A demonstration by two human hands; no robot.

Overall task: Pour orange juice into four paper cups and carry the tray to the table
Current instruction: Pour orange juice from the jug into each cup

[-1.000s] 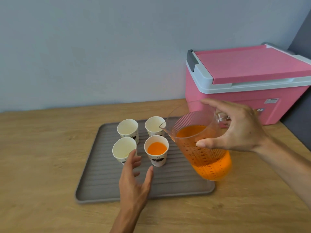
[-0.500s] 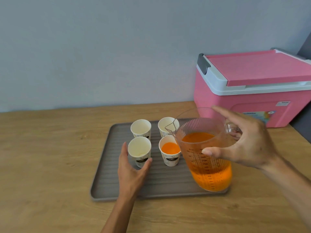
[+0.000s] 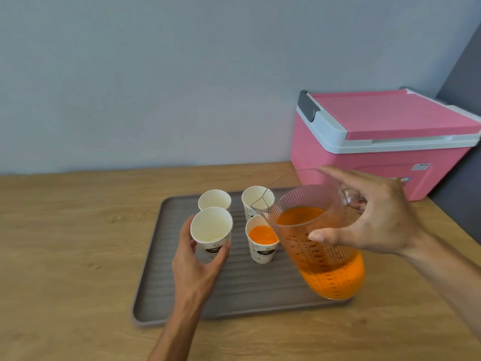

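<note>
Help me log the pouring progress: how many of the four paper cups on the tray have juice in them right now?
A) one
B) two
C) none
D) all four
A: only the near right cup shows orange juice; the near left cup, held by the left hand, the far left cup and the far right cup are white inside; the right hand holds the pitcher.

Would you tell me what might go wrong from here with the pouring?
The pitcher, gripped by the right hand, is well filled and hangs close to the filled cup; swinging it could knock that cup over. Its spout sits over the far right cup, so a tilt might spill early. The left hand holds the empty cup, which could buckle if squeezed.
</note>
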